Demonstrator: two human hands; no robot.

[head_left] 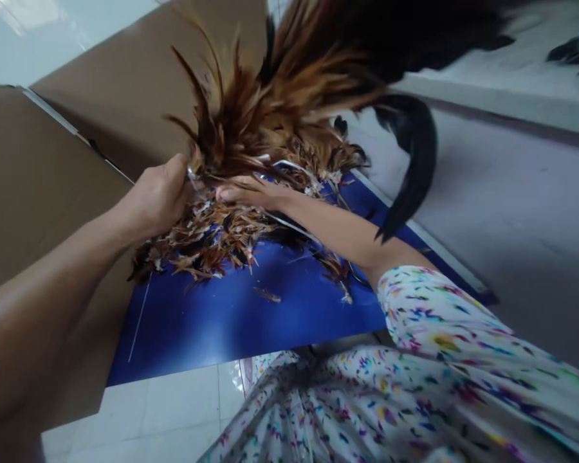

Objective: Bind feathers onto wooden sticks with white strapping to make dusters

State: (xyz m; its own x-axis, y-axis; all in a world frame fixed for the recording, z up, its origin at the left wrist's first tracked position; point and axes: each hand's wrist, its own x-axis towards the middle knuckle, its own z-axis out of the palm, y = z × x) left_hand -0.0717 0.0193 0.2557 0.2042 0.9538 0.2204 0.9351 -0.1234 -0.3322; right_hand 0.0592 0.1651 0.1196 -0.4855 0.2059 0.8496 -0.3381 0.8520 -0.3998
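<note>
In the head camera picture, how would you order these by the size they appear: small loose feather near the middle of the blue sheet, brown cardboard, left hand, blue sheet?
Largest to smallest, by visible area:
1. Brown cardboard
2. Blue sheet
3. Left hand
4. Small loose feather

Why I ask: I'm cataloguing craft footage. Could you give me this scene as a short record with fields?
Left hand: closed around the base of a bunch of brown and black feathers, hand at its lower left
Right hand: hand at the bunch's base, beside the left; exact grip unclear
Below: small loose feathers heaped on a blue surface
Left side: large brown panels
Clothing: white sleeve with multicoloured marks
Floor: pale tiles
</note>
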